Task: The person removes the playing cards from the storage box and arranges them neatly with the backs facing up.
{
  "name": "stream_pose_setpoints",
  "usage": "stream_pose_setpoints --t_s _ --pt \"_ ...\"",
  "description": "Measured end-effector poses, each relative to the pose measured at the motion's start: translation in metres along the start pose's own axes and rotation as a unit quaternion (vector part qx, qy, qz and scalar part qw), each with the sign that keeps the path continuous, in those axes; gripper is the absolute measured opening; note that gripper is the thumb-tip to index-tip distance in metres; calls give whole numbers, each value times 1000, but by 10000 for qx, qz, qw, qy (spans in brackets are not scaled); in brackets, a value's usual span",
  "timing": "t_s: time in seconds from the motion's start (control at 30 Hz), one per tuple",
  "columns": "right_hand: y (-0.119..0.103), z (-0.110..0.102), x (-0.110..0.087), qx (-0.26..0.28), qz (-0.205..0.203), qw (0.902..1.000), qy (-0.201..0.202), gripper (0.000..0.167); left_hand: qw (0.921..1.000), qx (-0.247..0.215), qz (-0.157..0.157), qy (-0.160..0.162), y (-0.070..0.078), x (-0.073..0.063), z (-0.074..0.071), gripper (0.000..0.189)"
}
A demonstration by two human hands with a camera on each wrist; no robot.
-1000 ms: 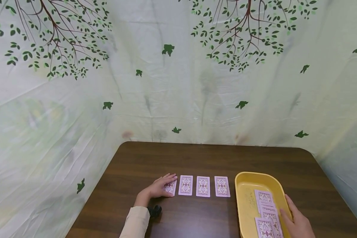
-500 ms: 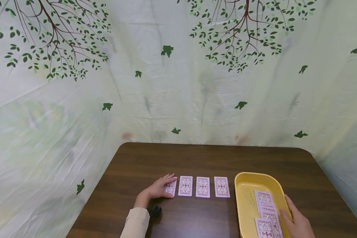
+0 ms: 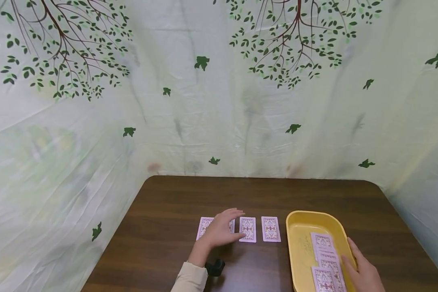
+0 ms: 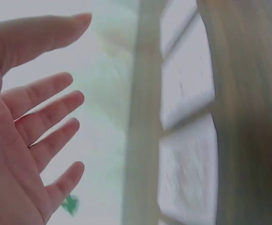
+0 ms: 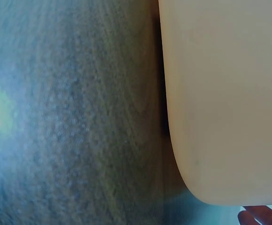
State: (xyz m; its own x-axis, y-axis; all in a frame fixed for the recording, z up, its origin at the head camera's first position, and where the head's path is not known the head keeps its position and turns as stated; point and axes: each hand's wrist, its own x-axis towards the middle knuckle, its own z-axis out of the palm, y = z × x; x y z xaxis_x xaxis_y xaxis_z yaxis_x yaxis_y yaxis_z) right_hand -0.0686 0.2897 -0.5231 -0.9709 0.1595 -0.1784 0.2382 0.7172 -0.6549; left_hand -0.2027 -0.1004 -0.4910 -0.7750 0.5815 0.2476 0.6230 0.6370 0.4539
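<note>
My left hand (image 3: 220,232), fingers extended and holding nothing, hovers over a row of playing cards lying pattern side up. It partly covers the leftmost card (image 3: 203,226) and the one beside it; another card (image 3: 249,230) lies right by the thumb tip. The left wrist view shows the open palm (image 4: 14,154) beside blurred cards (image 4: 188,168). My right hand (image 3: 366,271) grips the right rim of a yellow tray (image 3: 300,243), thumb on the inner side. In the right wrist view the tray's wall (image 5: 229,108) hides most of that hand; a few fingertips (image 5: 260,216) show.
Several more patterned cards (image 3: 323,280) lie overlapping inside the tray. The row's rightmost card (image 3: 271,229) lies just left of the tray. A dark wooden table (image 3: 255,194) bears everything, backed by a leaf-print cloth (image 3: 233,121).
My left hand has left the leftmost card, risen and shifted right over the row. That card now shows more fully. The right hand and tray stay put; the head view shifts slightly.
</note>
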Motion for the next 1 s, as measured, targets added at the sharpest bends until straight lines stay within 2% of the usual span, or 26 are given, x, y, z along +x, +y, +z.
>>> stream_pose_setpoints --t_s 0.13,0.27,0.47,0.6,0.83,1.0 --pt "2 1 0 20 -20 10000 46 71 9994 -171 247 195 30 13 11 53" --pt "2 0 0 48 33 10000 58 72 9989 -198 395 151 57 22 25 52" --pt "-2 0 -1 60 61 10000 -26 72 9973 334 659 46 94 33 47 55" --pt "-2 0 -2 75 30 10000 16 70 9921 849 923 41 116 37 65 57" --pt "0 3 -3 -3 -282 9988 412 66 9801 1464 1306 -291 148 41 92 57" --pt "1 6 -5 -36 -664 9943 830 61 9731 1771 1349 -602 161 45 102 57"
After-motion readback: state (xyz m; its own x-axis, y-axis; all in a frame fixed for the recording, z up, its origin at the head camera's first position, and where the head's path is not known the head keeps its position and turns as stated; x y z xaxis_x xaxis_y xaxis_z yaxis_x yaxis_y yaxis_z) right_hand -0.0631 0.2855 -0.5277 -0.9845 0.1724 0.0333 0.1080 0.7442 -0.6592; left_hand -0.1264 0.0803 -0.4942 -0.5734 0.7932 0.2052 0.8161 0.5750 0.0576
